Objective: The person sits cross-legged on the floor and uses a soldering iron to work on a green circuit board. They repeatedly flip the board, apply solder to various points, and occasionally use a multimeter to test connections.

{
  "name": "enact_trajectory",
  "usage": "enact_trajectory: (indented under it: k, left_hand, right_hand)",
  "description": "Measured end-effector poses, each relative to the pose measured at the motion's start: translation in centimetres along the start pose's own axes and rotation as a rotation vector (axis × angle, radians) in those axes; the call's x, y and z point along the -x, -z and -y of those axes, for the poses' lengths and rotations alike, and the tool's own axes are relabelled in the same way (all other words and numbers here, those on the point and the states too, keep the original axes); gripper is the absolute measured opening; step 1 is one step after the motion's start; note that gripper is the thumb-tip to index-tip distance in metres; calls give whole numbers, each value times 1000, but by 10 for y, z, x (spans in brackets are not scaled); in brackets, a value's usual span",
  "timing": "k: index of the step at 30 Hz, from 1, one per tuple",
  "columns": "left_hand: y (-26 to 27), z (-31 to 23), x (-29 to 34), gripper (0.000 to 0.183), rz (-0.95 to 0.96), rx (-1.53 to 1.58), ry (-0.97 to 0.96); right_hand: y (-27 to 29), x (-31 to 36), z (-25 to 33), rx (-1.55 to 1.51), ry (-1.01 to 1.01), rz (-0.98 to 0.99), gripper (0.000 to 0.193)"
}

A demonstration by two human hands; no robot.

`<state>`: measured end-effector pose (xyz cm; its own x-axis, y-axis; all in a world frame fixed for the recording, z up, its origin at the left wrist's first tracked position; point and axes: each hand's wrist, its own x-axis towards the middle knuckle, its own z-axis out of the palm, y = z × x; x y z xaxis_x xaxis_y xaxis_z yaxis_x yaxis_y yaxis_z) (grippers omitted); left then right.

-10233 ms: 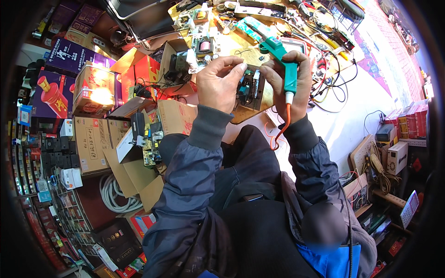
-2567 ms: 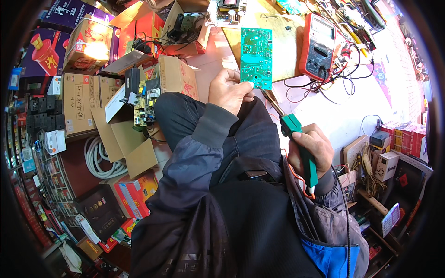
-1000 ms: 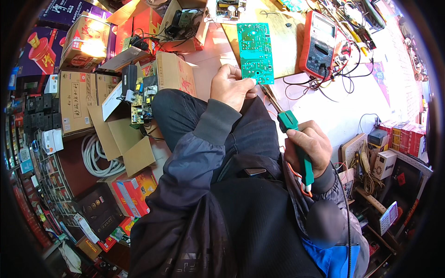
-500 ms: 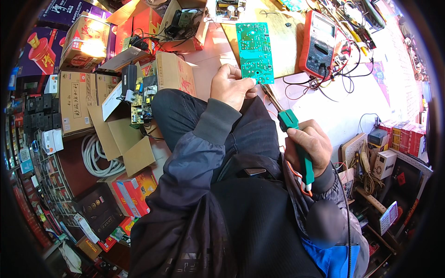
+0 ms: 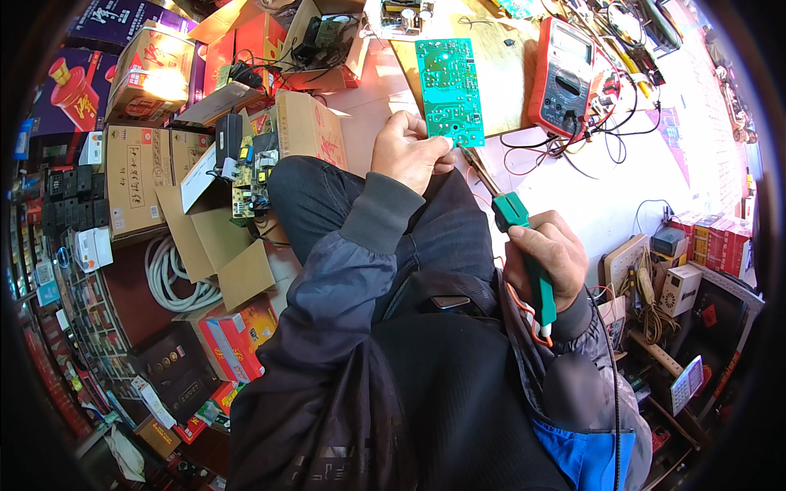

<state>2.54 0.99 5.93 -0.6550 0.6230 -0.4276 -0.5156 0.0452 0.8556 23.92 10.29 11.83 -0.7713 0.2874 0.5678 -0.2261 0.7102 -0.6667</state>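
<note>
My left hand [image 5: 411,151] pinches the lower left corner of a green circuit board [image 5: 451,92] between thumb and fingers. The board is held up, its solder side showing, over my lap. My right hand [image 5: 550,255] is wrapped round the green handle of a soldering iron [image 5: 512,211]. The iron's metal shaft slants up and left to the board's lower edge, close to my left fingertips. Whether its tip touches the board or lies just under it, I cannot tell. An orange-red wire comes out of the handle's lower end.
A red and grey multimeter [image 5: 563,74] with tangled leads lies on a wooden board [image 5: 508,78] ahead. To my left are an open cardboard box [image 5: 214,237], loose circuit boards [image 5: 250,182] and a coil of white hose [image 5: 172,278]. A white fan-vented box [image 5: 679,290] stands at the right.
The circuit board has shifted very slightly upward. Both hands and the soldering iron hold nearly the same position.
</note>
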Motion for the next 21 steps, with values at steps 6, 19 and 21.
enact_trajectory:
  k: [6, 19, 21]
  left_hand:
    - [-4, 0, 3, 28, -5, 64, 4]
    - [-1, 6, -1, 28, -24, 39, -12]
    - [-1, 6, 0, 28, -37, 42, -6]
  right_hand:
    - [0, 0, 0, 4, -4, -5, 48]
    - [-1, 1, -2, -4, 1, -25, 47]
    - [-1, 2, -2, -2, 1, -24, 47]
